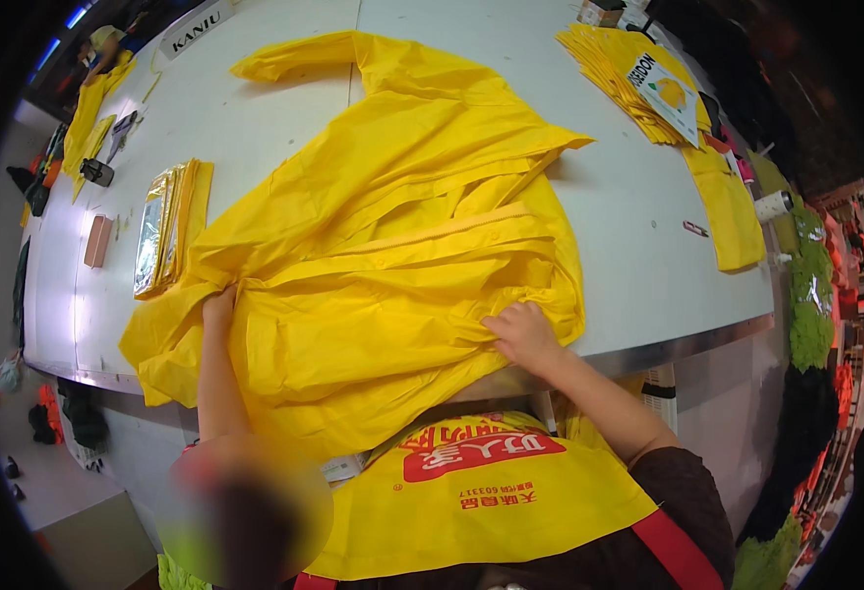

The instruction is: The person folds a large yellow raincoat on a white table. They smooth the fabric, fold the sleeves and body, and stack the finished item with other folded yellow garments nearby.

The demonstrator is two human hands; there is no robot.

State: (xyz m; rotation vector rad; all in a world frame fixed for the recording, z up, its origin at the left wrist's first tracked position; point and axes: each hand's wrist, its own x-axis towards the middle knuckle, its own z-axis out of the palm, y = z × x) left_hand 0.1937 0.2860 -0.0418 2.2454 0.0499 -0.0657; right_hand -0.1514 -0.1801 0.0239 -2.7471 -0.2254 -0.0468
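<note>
A yellow rain jacket (pixel 383 187) lies spread and crumpled over the white table, with one sleeve stretched toward the far side. Its near edge hangs over the front of the table toward me. A front strip with small snaps runs across its middle. My left hand (pixel 218 307) grips the jacket's left part, its fingertips partly tucked into the folds. On the right, my right hand (pixel 523 334) is closed on a gathered fold near the jacket's edge. Both hands rest low, close to the table's near side.
Left of the jacket stands a stack of folded yellow garments in clear bags (pixel 168 228). A small brown box (pixel 98 241) and a black object (pixel 97 172) lie farther left. At the far right are fanned yellow pieces (pixel 619 84), a printed sheet (pixel 663 93) and a thread spool (pixel 773 206).
</note>
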